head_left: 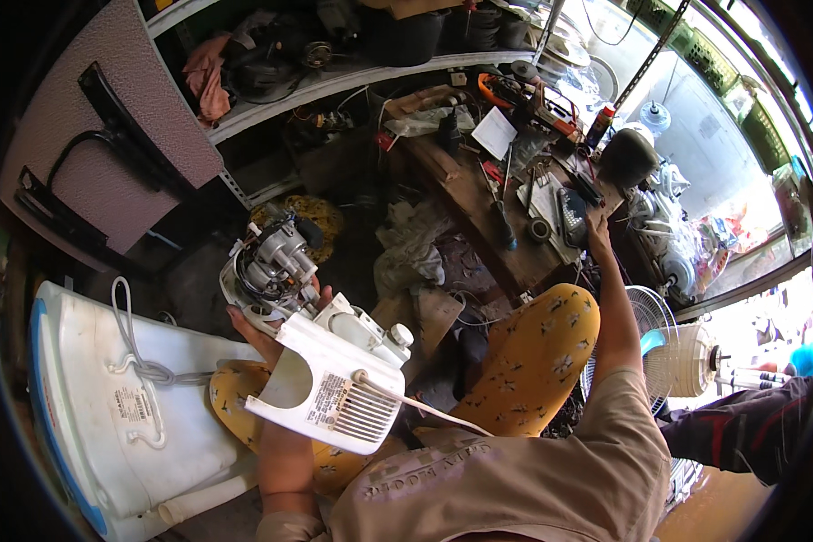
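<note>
My left hand [260, 336] grips a white plastic appliance housing from below, close to its opened end. An exposed metal motor [283, 257] with wiring sits at that end. The white housing [334, 384] has vent slots, a label, a round cutout and a white cord [425, 402] across it; it rests over my lap. My right arm stretches out to the wooden workbench, where my right hand [597, 233] touches or hovers by a dark tray-like container [573, 215]. Its fingers are partly hidden, so any hold there is unclear. A roll of tape [539, 230] lies just left of it.
Screwdrivers [504, 221], papers [495, 135] and an orange tool [497, 93] crowd the workbench [479, 212]. A white appliance body with a grey cord [158, 370] lies at my left. A fan [659, 348] stands at right, near a person's dark sleeve [741, 429]. Shelves hold parts behind.
</note>
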Action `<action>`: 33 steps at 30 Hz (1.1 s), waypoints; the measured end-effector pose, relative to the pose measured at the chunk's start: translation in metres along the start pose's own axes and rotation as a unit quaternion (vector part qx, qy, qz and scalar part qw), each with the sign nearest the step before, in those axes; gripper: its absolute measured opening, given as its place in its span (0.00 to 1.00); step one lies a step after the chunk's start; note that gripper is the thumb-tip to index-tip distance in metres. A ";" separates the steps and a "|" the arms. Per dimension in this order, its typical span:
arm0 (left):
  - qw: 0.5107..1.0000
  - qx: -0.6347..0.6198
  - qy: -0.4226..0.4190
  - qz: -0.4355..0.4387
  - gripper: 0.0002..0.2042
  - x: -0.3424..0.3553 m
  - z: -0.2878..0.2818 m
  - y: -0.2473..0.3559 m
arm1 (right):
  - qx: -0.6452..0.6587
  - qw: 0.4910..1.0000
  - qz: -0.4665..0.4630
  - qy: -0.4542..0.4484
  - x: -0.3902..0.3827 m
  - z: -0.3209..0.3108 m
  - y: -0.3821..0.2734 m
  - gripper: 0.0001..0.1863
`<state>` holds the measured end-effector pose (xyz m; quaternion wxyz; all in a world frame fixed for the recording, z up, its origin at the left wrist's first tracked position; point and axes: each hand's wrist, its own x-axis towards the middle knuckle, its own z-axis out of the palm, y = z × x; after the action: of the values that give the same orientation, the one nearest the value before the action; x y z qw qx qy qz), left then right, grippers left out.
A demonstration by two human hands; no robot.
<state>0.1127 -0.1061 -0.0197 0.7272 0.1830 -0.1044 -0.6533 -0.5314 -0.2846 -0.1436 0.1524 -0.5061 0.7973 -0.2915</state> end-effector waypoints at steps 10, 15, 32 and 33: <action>0.999 0.013 0.032 -0.007 0.47 -0.009 0.002 -0.003 | -0.176 0.984 -0.001 0.021 -0.032 0.007 -0.059 0.61; 1.000 0.006 0.022 -0.013 0.47 -0.007 0.000 -0.003 | -0.180 0.983 -0.028 0.024 -0.030 0.005 -0.056 0.61; 1.000 -0.009 0.002 -0.015 0.46 -0.002 -0.003 -0.003 | -0.180 0.983 0.046 0.007 -0.013 -0.003 -0.068 0.56; 1.000 -0.011 0.001 -0.018 0.46 -0.002 -0.003 -0.003 | -0.207 0.977 0.039 0.030 -0.014 -0.003 -0.069 0.53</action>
<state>0.1104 -0.1043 -0.0232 0.7176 0.1773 -0.0932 -0.6670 -0.4772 -0.2927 -0.0992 0.0316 -0.4861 0.8638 -0.1291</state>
